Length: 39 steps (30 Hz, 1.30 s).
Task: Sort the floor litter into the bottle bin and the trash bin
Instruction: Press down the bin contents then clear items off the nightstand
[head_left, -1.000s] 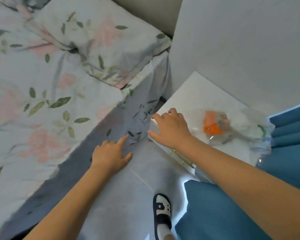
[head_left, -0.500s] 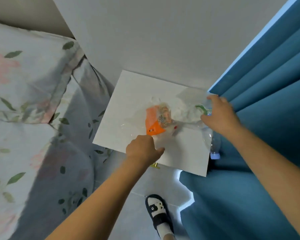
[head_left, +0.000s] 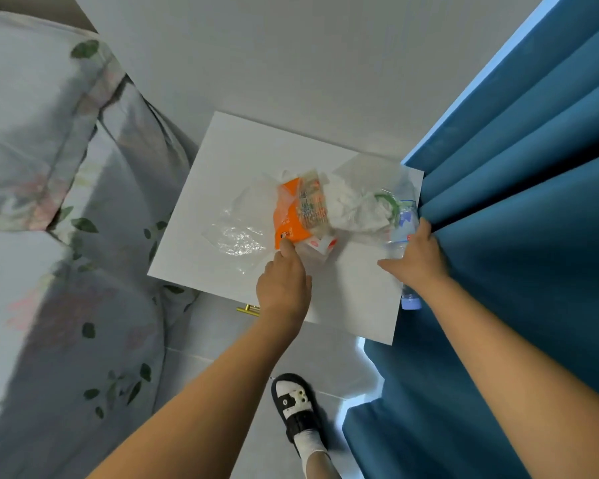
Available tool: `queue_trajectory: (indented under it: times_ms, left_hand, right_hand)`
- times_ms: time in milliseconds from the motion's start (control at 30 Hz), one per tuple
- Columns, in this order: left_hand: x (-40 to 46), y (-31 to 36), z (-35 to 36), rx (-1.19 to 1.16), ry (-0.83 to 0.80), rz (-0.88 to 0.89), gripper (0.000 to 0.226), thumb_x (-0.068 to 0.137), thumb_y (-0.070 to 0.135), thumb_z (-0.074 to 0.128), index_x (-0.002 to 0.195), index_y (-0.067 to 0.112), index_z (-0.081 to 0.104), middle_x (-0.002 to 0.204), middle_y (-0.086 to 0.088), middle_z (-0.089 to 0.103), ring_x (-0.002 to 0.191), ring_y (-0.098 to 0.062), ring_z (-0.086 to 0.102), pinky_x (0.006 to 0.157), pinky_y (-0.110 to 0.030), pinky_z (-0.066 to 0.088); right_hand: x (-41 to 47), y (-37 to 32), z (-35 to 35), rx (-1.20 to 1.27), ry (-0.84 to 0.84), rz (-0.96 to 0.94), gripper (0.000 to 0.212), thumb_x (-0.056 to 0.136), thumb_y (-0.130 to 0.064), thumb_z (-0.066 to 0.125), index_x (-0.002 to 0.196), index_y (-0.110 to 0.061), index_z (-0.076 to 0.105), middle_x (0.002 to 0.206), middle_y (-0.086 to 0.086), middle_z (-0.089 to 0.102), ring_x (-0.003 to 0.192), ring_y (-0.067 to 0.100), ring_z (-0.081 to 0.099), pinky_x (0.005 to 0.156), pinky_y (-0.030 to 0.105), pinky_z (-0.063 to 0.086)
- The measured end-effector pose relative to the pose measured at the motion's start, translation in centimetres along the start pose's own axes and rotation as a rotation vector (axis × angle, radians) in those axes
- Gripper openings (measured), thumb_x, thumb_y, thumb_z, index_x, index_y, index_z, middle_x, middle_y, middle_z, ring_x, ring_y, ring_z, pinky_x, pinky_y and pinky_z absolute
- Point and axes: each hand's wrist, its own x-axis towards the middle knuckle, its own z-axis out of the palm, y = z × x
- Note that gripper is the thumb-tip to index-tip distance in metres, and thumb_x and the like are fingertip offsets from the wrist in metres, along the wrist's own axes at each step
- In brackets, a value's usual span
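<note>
Item: litter lot on a white counter (head_left: 222, 174) between bed (head_left: 49, 236) and blue curtain (head_left: 516, 202).

Location: all pieces lie on the counter top, not on the floor. No bin is in view.

Step in hand (judged): gathering the litter for sorting. Left hand (head_left: 284, 281) pinches the near corner of the orange wrapper (head_left: 286, 219), thumb and fingers curled onto it. Right hand (head_left: 417, 259) rests at the plastic bottle (head_left: 403, 223) by the counter's curtain-side edge; thumb spread, fingers hidden behind the bottle and curtain fold, so whether the grip has closed cannot be told.

Handling advice: lift the bottle alone with the right grip, clear of the bag lying over it, as it belongs in the bottle bin. Gather wrappers, tissue and film in the left grip in one bunch; the film is light and likely to slip or trail.

Appearance:
- Orange wrapper: crumpled, printed, overlapped by a clear printed packet.
- Crumpled tissue (head_left: 357, 209): white, between wrapper and bottle, touching both.
- Clear plastic bag (head_left: 237, 236): flat, glossy, left of the wrapper.
- Plastic bottle: transparent, blue label, pale blue cap (head_left: 411, 301) overhanging the near edge, partly under a thin bag with green print.
</note>
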Motion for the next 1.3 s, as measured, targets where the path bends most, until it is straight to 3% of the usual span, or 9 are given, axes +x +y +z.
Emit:
queue_trajectory:
  times_ms: [133, 267, 433, 600, 733, 900, 1000, 1133, 1300]
  left_hand:
    - [-0.2, -1.7, 0.9, -0.14, -0.019, 0.004, 0.041, 0.09, 0.021, 0.062, 0.119, 0.005, 0.039, 0.11, -0.015, 0.06, 0.098, -0.032, 0.059, 0.073, -0.032, 0.042]
    - [-1.8, -3.0, 0.9, -0.256, 0.033, 0.054, 0.041, 0.086, 0.025, 0.064, 0.119, 0.007, 0.045, 0.11, -0.011, 0.062, 0.099, -0.028, 0.059, 0.076, -0.034, 0.046]
    - [-4.8, -4.3, -0.6, -0.357, 0.195, 0.092, 0.035, 0.084, 0.027, 0.068, 0.112, 0.01, 0.057, 0.103, -0.001, 0.063, 0.093, -0.019, 0.057, 0.072, -0.021, 0.038]
    - [-7.0, -5.2, -2.7, -0.423, 0.318, 0.148, 0.028, 0.079, 0.026, 0.073, 0.102, 0.012, 0.064, 0.095, 0.002, 0.066, 0.087, -0.015, 0.059, 0.071, -0.02, 0.039]
    - [-9.5, -6.1, -4.8, -0.461, 0.402, 0.224, 0.029, 0.078, 0.026, 0.072, 0.103, 0.014, 0.067, 0.099, 0.001, 0.068, 0.092, -0.015, 0.061, 0.077, -0.015, 0.037]
    - [-14.1, -9.1, -7.2, -0.484, 0.539, 0.277, 0.025, 0.075, 0.022, 0.074, 0.097, 0.013, 0.067, 0.093, 0.001, 0.068, 0.084, -0.012, 0.06, 0.074, -0.011, 0.036]
    - [-17.5, -12.6, -8.0, -0.497, 0.595, 0.23, 0.023, 0.075, 0.027, 0.07, 0.095, 0.015, 0.066, 0.09, 0.004, 0.066, 0.082, -0.007, 0.056, 0.074, -0.012, 0.037]
    - [-22.9, -20.6, -8.2, -0.504, 0.691, 0.036, 0.022, 0.072, 0.022, 0.073, 0.092, 0.016, 0.066, 0.089, 0.009, 0.063, 0.083, -0.002, 0.053, 0.075, -0.009, 0.039]
    - [-30.9, -31.4, -6.8, -0.488, 0.785, -0.298, 0.025, 0.07, 0.014, 0.08, 0.091, 0.015, 0.068, 0.085, 0.012, 0.06, 0.08, -0.002, 0.05, 0.072, -0.015, 0.039]
  right_hand:
    - [-0.8, 0.9, 1.3, 0.131, 0.003, 0.083, 0.089, 0.067, -0.015, 0.077, 0.137, -0.009, 0.022, 0.128, 0.016, 0.049, 0.108, 0.037, 0.054, 0.084, 0.039, 0.048]
    - [-2.5, 1.0, 2.2, 0.225, 0.036, 0.183, 0.072, 0.072, -0.019, 0.074, 0.128, 0.002, 0.033, 0.128, 0.02, 0.048, 0.11, 0.036, 0.054, 0.086, 0.041, 0.048]
    - [-6.6, 0.9, 2.4, 0.249, 0.074, 0.194, 0.065, 0.077, -0.025, 0.071, 0.123, 0.005, 0.037, 0.124, 0.023, 0.048, 0.107, 0.037, 0.053, 0.083, 0.039, 0.044]
    - [-9.2, 0.2, -0.5, 0.154, 0.218, 0.208, 0.091, 0.073, -0.036, 0.075, 0.137, 0.0, 0.02, 0.128, 0.026, 0.049, 0.107, 0.045, 0.055, 0.085, 0.05, 0.047]
    - [-11.8, -0.9, -3.8, -0.057, 0.294, 0.108, 0.099, 0.069, -0.037, 0.079, 0.138, -0.012, 0.012, 0.116, 0.028, 0.056, 0.099, 0.047, 0.058, 0.078, 0.051, 0.048]
    - [-17.2, -4.3, -5.8, -0.046, 0.39, -0.121, 0.068, 0.07, -0.034, 0.079, 0.115, -0.004, 0.037, 0.11, 0.027, 0.055, 0.095, 0.046, 0.055, 0.077, 0.054, 0.05]
    - [-21.1, -7.4, -4.6, -0.02, 0.317, -0.293, 0.068, 0.067, -0.036, 0.081, 0.12, -0.009, 0.048, 0.116, 0.02, 0.054, 0.097, 0.038, 0.054, 0.077, 0.043, 0.048]
    - [-26.6, -12.9, 0.0, -0.012, 0.106, -0.507, 0.068, 0.063, -0.04, 0.082, 0.12, -0.017, 0.053, 0.115, 0.009, 0.053, 0.091, 0.02, 0.047, 0.076, 0.032, 0.039]
    - [-34.4, -19.0, 8.8, -0.154, -0.168, -0.751, 0.062, 0.063, -0.048, 0.078, 0.11, -0.021, 0.049, 0.1, -0.004, 0.055, 0.086, 0.017, 0.052, 0.071, 0.031, 0.041]
